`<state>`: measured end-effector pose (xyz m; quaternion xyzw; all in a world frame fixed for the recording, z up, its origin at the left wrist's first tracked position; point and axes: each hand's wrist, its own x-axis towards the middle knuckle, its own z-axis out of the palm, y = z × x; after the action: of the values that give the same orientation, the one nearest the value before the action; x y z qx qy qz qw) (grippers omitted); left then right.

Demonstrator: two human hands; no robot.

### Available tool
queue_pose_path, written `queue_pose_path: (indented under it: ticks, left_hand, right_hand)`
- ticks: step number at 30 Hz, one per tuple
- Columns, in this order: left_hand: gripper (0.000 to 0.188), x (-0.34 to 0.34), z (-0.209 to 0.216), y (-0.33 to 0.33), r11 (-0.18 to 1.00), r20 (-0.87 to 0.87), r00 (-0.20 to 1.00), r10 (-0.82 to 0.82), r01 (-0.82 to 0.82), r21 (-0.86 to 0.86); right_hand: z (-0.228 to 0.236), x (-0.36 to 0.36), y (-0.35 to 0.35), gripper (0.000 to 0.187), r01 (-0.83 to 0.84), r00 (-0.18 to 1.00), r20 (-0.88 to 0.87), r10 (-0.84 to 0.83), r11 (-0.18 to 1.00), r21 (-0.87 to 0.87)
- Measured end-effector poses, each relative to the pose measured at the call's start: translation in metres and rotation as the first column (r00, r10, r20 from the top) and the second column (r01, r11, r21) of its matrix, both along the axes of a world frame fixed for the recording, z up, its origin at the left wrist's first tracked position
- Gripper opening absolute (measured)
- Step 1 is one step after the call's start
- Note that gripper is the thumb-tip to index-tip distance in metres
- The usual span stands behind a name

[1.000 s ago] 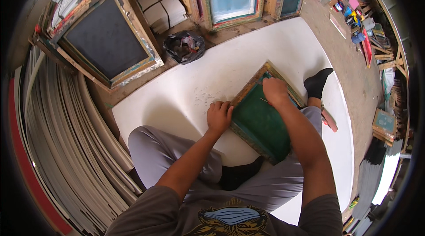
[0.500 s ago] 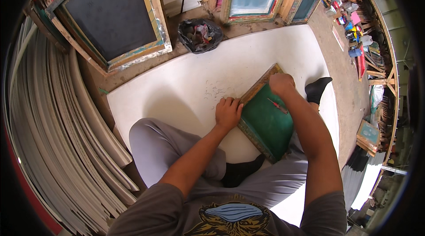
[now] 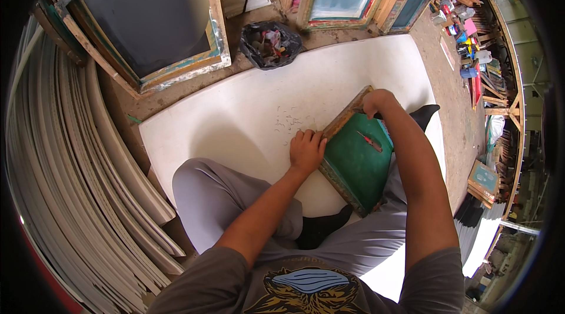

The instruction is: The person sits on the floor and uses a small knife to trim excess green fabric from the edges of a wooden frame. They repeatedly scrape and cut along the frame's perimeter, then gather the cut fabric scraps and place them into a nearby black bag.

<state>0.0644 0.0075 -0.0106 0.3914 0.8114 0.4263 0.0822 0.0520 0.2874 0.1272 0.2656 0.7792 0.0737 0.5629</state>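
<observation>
Cluttered workshop, white board (image 3: pixel 247 102) spread on floor. Far left, stacked sheets (image 3: pixel 88 167), then dark screen (image 3: pixel 147 20) tilted upright, then black bag (image 3: pixel 271 46). Mid-board, tiny bits (image 3: pixel 288 121) scattered. Left hand (image 3: pixel 307 152) against left edge of green screen (image 3: pixel 353 173), fingers slightly spread; screen on board, near right thigh. Red tool (image 3: pixel 371 142) lying on screen. Right hand (image 3: pixel 379 103) curled at far corner; cannot tell if pinching anything. Far right, tubs (image 3: pixel 469 71). Likely step: working far edge. Next move probably calls for steady left-hand bracing.
</observation>
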Motion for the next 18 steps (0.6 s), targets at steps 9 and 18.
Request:
queue_pose_path:
  ticks: [9, 18]
  left_hand:
    - [0.023, -0.001, 0.000, 0.000, 1.000, -0.001, 1.000, 0.013, -0.013, 0.013]
    - [0.022, -0.001, 0.002, 0.000, 0.999, -0.024, 1.000, 0.019, -0.018, 0.034]
  right_hand:
    - [0.001, -0.011, -0.005, 0.046, 0.096, 0.995, 0.021, -0.097, 0.995, 0.034]
    - [0.002, -0.033, -0.013, 0.036, 0.258, 0.954, 0.134, -0.267, 0.963, 0.082]
